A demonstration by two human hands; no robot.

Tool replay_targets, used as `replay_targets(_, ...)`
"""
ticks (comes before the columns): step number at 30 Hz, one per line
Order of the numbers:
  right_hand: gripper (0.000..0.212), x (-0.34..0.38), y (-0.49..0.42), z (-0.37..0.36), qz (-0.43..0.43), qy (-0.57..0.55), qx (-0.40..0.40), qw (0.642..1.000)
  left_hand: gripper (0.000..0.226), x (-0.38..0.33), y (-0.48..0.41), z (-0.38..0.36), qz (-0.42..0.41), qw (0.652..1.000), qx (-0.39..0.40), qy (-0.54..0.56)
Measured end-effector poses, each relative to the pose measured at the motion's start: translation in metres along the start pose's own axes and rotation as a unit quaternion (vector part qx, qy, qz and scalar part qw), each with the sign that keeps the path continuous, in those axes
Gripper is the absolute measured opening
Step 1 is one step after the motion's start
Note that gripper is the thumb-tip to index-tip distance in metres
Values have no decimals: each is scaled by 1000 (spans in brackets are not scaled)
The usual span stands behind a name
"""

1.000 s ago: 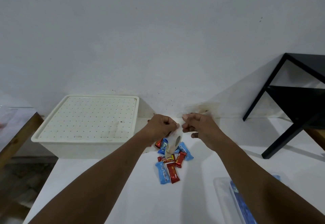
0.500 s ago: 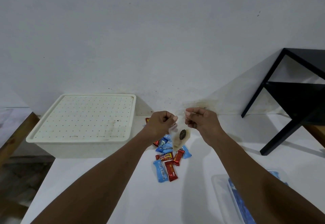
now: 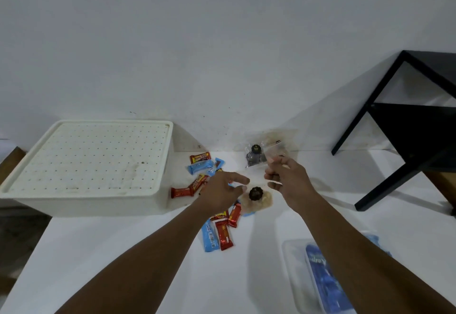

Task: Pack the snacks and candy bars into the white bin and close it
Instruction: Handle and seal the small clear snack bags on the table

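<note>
Head view looks down along my two forearms, reaching over the white bench [image 3: 118, 259]. My left grip [image 3: 222, 193] is apart, fingers loosely stretched and holding nothing, and it hovers over the scattered candy bars [image 3: 234, 215]. Just past its fingertips a pale snack pouch [image 3: 262, 202] with a dark round cap lies flat on the bench, between my two grips.

My right grip [image 3: 288, 180] has its fingers curled. Its knuckles meet the corner of a clear bag [image 3: 255, 157] with something dark inside, back by the wall. Blur keeps me from telling whether it pinches that bag or only overlaps it.

A red bar [image 3: 181, 192] and a blue bar [image 3: 199, 167] lie left of my left grip, beside the wall of the white bin [image 3: 98, 205]. A second blue bar [image 3: 209, 236] and a second red bar [image 3: 224, 234] lie nearer me, by my left wrist.

The bin stands at the left with its perforated lid [image 3: 93, 158] on, and every snack I can see lies outside it on the bench.

A clear tub [image 3: 293, 271] holding a blue packet [image 3: 320, 276] sits beside my right forearm. A black frame stand [image 3: 370, 106] stands on the far right.
</note>
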State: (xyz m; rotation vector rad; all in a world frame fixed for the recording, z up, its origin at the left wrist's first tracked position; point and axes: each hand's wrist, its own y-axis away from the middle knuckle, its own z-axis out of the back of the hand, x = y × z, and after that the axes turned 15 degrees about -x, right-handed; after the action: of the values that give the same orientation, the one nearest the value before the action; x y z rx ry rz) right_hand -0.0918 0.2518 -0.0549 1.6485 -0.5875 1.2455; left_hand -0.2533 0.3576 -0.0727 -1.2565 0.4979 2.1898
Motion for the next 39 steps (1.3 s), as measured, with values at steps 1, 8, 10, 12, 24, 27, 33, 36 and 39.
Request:
replay_targets(1, 24, -1, -8, 8, 16, 31, -19, 999, 23, 0, -4, -5, 7, 1000, 0, 5)
replay_targets(8, 12, -15, -71, 43, 5, 169, 105, 980, 13, 5, -55, -47, 70, 997, 7, 41)
replay_targets(10, 20, -17, -97, 38, 11, 201, 97, 975, 10, 11, -75, -57, 87, 995, 1, 50)
replay_targets(12, 22, -19, -124, 31, 8, 219, 100, 971, 11, 15, -95, -63, 108, 993, -6, 49)
replay_targets(24, 21, -36, -216, -1, 8, 228, 40, 973, 29, 30, -172, -91, 170, 985, -38, -6)
replay_targets(27, 22, -25, -205, 0, 56, 272, -6, 961, 29, 33, -169, -85, 172, 984, -38, -6)
replay_targets(33, 19, 15, -140, -14, 71, 269, 7, 960, 35, 18, -129, -36, 150, 988, -18, -13)
replay_targets(36, 16, 35, -92, -36, 97, 251, 40, 962, 33, 11, -103, 2, 123, 992, -20, -17)
replay_targets(39, 12, 44, -45, -62, 118, 240, 77, 961, 27, 6, -77, 44, 112, 992, -49, 0)
